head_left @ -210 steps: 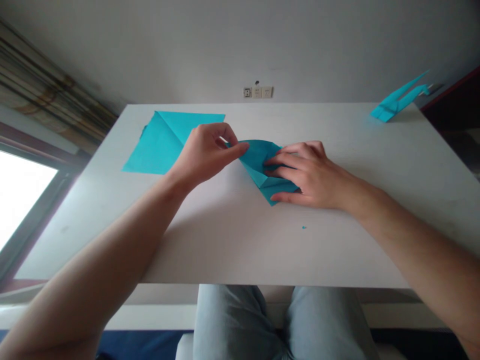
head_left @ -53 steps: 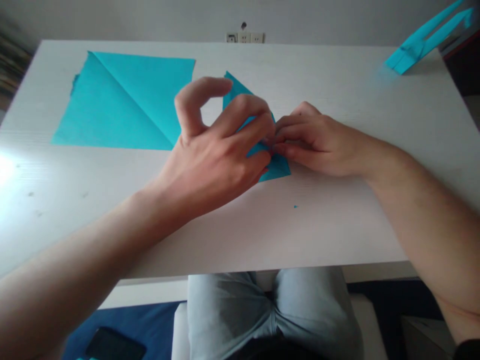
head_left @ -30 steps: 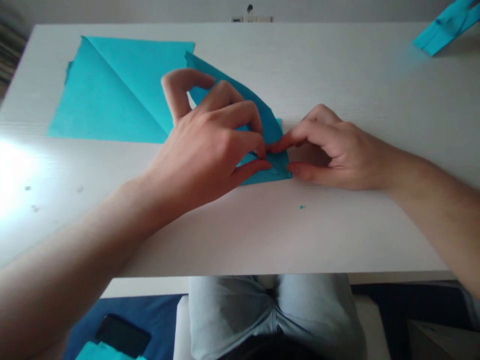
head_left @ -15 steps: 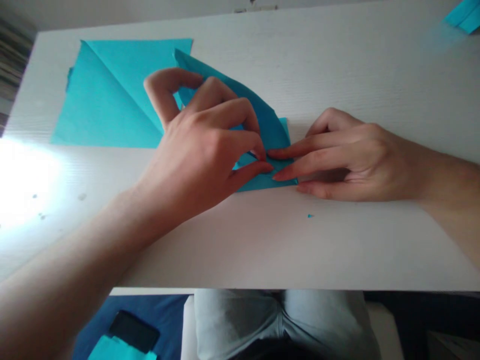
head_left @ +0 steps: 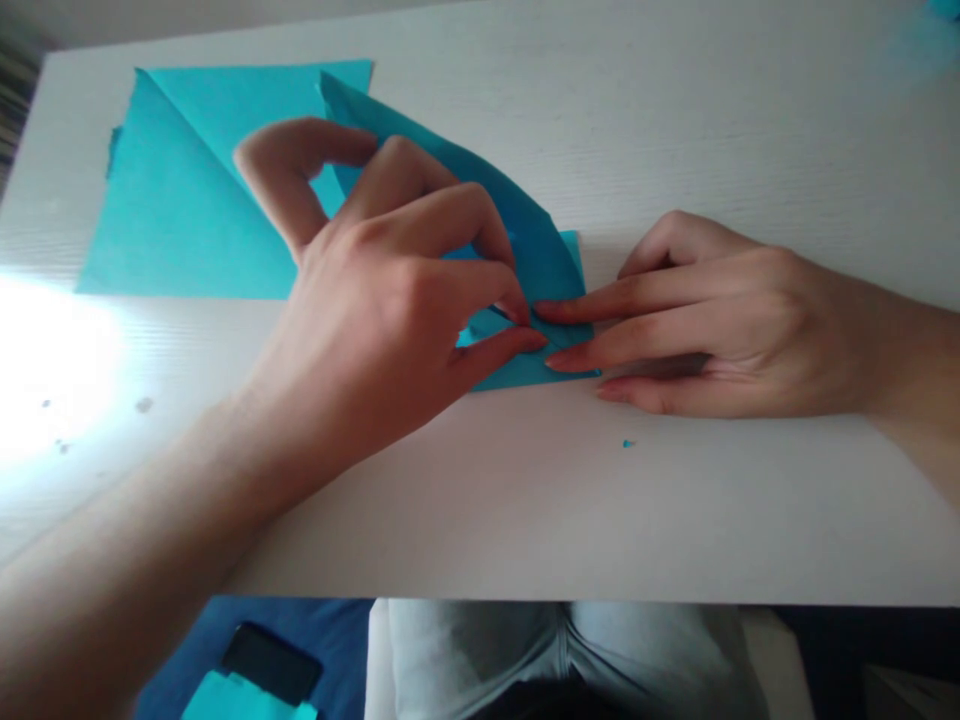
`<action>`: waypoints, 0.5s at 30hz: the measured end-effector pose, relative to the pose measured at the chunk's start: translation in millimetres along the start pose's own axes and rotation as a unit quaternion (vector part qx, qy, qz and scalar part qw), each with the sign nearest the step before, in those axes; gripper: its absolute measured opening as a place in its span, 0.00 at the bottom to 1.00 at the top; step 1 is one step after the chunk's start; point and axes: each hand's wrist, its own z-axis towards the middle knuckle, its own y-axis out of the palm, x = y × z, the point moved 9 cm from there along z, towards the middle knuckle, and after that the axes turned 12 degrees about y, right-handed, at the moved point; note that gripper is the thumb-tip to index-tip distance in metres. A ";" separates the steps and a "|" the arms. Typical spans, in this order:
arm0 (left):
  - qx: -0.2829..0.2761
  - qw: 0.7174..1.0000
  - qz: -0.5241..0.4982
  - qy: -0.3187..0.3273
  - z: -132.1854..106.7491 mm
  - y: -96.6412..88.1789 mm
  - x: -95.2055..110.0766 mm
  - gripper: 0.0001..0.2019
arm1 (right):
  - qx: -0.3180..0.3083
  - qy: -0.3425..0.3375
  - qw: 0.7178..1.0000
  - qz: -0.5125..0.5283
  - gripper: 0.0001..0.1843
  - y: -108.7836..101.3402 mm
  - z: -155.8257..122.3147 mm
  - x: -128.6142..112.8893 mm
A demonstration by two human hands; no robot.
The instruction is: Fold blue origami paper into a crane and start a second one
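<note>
A folded sheet of turquoise paper (head_left: 536,265) lies in front of me, one long flap curving up off the table. My left hand (head_left: 397,270) arches over it, thumb and index fingertip pinched together at a fold near the right end. The left hand's other fingers rest against the raised flap, and the left hand hides much of the paper's middle. From the right, my right hand (head_left: 712,315) reaches in with index and middle fingers stretched out, their tips pressing on the paper's right end. The right thumb tip is at the lower right corner.
A larger creased turquoise sheet (head_left: 187,200) lies flat at the back left of the white table (head_left: 720,520). A tiny blue scrap (head_left: 628,443) sits near the front. Below the table edge are a dark phone (head_left: 271,662) and more turquoise paper (head_left: 244,700).
The view has shifted slightly. My left hand's outer fingers have drawn a little to the left along with the raised flap. Both hands' fingertips stay at the same end of the paper.
</note>
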 end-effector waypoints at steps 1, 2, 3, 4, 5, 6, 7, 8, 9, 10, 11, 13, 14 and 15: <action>-0.004 1.000 0.007 0.000 -0.3 -0.2 -1.9 0.08 | -0.001 -0.003 1.000 -0.006 0.16 0.1 0.3 -0.8; -0.014 1.000 0.015 0.000 -0.7 0.6 -4.1 0.09 | -0.002 -0.007 1.000 -0.011 0.17 0.3 0.4 -1.7; -0.026 0.999 0.021 0.003 -1.2 2.0 -6.2 0.09 | -0.004 -0.008 1.000 -0.014 0.18 0.5 0.6 -2.3; -0.031 0.999 0.023 0.007 -1.7 2.3 -7.9 0.10 | -0.005 -0.008 1.000 -0.016 0.18 0.6 0.7 -2.8; -0.027 0.999 0.021 0.012 -2.3 1.7 -9.3 0.10 | -0.005 -0.009 1.000 -0.019 0.19 0.7 0.7 -3.3; -0.016 1.000 0.015 0.016 -2.9 0.2 -10.4 0.08 | -0.006 -0.008 1.000 -0.022 0.19 1.1 0.7 -3.5; -0.001 1.000 0.008 0.021 -3.6 -1.8 -11.0 0.07 | -0.006 -0.007 1.000 -0.025 0.19 1.3 0.5 -3.7; 0.008 1.000 0.002 0.023 -4.3 -2.7 -11.7 0.06 | -0.006 -0.008 1.000 -0.029 0.19 1.6 0.1 -4.1; 0.013 1.000 -0.001 0.026 -4.9 -2.8 -12.0 0.05 | -0.006 -0.010 0.999 -0.032 0.20 1.8 -0.3 -4.3; 0.010 1.000 -0.004 0.028 -5.3 -1.5 -12.3 0.05 | -0.006 -0.012 0.999 -0.034 0.20 1.8 -0.8 -4.5; 0.003 1.000 -0.006 0.030 -5.6 0.2 -12.7 0.05 | -0.006 -0.013 0.999 -0.036 0.20 1.8 -1.3 -4.6; 0.005 0.999 -0.006 0.038 -5.8 0.5 -12.4 0.04 | -0.003 -0.021 0.999 -0.040 0.21 0.8 -2.5 -5.9; 0.002 0.999 -0.006 0.041 -5.7 1.0 -12.3 0.04 | -0.001 -0.025 0.999 -0.044 0.21 0.2 -2.8 -6.6; 0.004 0.999 -0.006 0.044 -5.5 0.5 -11.8 0.04 | 0.001 -0.027 0.998 -0.049 0.21 -0.4 -2.9 -7.4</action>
